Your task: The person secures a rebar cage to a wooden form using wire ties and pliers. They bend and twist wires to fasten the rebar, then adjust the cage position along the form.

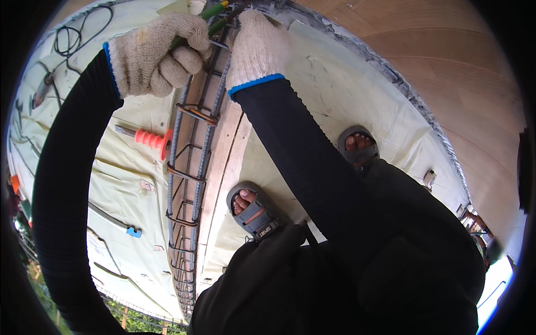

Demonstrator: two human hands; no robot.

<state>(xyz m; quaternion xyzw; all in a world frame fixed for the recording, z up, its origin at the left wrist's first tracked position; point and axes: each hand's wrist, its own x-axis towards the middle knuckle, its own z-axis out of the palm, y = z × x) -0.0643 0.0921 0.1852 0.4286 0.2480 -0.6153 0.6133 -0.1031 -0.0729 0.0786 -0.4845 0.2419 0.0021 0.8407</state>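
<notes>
My left hand, in a knitted glove with blue cuff, is closed on a green-handled tool, much of it hidden by the fingers. My right hand, gloved alike, is closed at the top beside it; what it grips is hidden behind the glove. Beneath both hands runs a long rebar cage with bent stirrups, set in a narrow wood-lined channel. A chisel with an orange hand guard lies left of the cage.
Pale sheeting covers the deck, with a bent bar tool with blue end, a power tool and coiled cable on it. My sandalled feet stand right of the channel. A curved plywood surface borders the right.
</notes>
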